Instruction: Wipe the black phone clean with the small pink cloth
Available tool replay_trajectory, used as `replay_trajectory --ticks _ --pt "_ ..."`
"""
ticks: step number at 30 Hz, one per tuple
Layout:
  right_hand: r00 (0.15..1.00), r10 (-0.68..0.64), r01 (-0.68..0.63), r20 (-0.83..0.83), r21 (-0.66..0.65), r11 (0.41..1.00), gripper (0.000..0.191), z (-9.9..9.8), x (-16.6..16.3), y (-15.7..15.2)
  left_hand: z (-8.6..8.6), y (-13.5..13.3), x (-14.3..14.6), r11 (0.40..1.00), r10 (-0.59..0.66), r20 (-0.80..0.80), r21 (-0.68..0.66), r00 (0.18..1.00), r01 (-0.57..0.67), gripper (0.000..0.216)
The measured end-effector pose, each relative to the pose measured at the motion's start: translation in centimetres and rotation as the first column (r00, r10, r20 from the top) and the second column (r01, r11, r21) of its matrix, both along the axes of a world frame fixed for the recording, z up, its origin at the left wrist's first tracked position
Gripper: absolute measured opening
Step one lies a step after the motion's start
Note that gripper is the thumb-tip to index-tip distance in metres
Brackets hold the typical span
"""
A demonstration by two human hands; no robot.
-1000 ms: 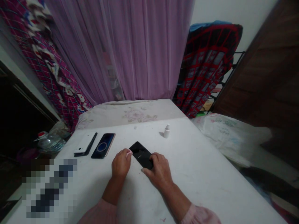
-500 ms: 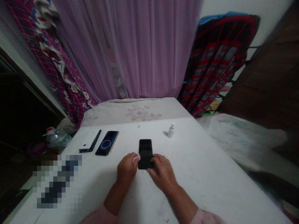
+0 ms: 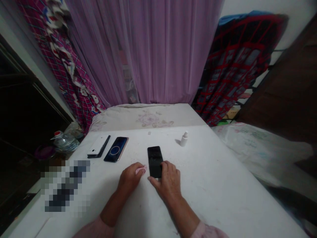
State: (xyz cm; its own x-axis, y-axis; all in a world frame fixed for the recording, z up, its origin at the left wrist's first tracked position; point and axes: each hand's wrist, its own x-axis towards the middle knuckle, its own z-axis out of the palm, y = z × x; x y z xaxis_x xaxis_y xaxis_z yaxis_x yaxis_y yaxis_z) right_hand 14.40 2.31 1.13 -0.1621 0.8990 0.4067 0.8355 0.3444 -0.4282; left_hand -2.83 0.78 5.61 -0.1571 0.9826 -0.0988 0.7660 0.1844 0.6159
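A black smartphone (image 3: 155,160) lies on the white-covered table, tilted slightly, its dark glossy face up. My right hand (image 3: 169,178) grips its lower right side, fingers along the edge and thumb by the bottom corner. Just left of the phone, my left hand (image 3: 131,177) is closed, pinching a small pink cloth (image 3: 141,169) between thumb and fingers. A small gap separates the cloth from the phone.
A white spray bottle (image 3: 184,139) stands at the back right. To the left lie a dark blue phone (image 3: 116,149) and a white phone (image 3: 97,146) resting on a dark one. A large plastic bottle (image 3: 64,142) sits beyond the table's left edge.
My left hand with the cloth has moved left, off the phone's edge. My right hand has shifted its hold, and the phone has turned slightly. The view has shifted a little.
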Motion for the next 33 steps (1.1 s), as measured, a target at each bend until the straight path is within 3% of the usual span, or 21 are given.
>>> replay_trajectory --ticks 4,7,11,15,17,23,27,33 --pt "1.0 0.024 -0.025 -0.005 -0.054 0.998 0.049 0.4 0.4 0.5 0.3 -0.3 -1.3 0.999 0.042 -0.004 0.004 0.999 -0.042 0.02" --pt "0.983 0.169 -0.177 -0.071 -0.133 0.975 0.048 0.9 2.3 1.1 0.7 -0.6 -1.7 0.998 0.039 -0.021 0.04 0.999 -0.038 0.021" --pt "0.934 0.334 -0.354 -0.127 -0.205 0.913 0.055 1.5 4.8 1.7 1.4 0.0 -0.7 0.987 -0.057 -0.041 0.149 0.998 0.063 0.02" --pt "0.951 0.279 -0.3 -0.134 -0.177 0.937 0.045 1.3 5.3 1.9 2.0 2.7 2.2 0.961 -0.145 -0.244 0.194 0.959 0.195 0.023" --pt "0.956 0.255 -0.278 -0.147 -0.157 0.948 0.036 1.1 5.1 1.9 2.1 4.5 4.0 0.956 -0.19 -0.39 0.135 0.901 0.26 0.026" --pt "0.952 0.244 -0.27 -0.182 -0.133 0.954 0.027 0.7 5.0 2.0 1.2 7.5 6.9 0.9 -0.385 -0.437 0.018 0.813 0.435 0.019" --pt "0.959 0.237 -0.26 -0.157 -0.142 0.955 0.028 0.5 5.0 2.1 1.0 7.7 4.5 0.897 -0.396 -0.458 -0.009 0.796 0.441 0.02" --pt "0.962 0.248 -0.263 -0.11 -0.146 0.954 0.028 0.3 5.1 2.2 1.3 7.5 -1.1 0.943 -0.288 -0.455 0.021 0.843 0.333 0.022"
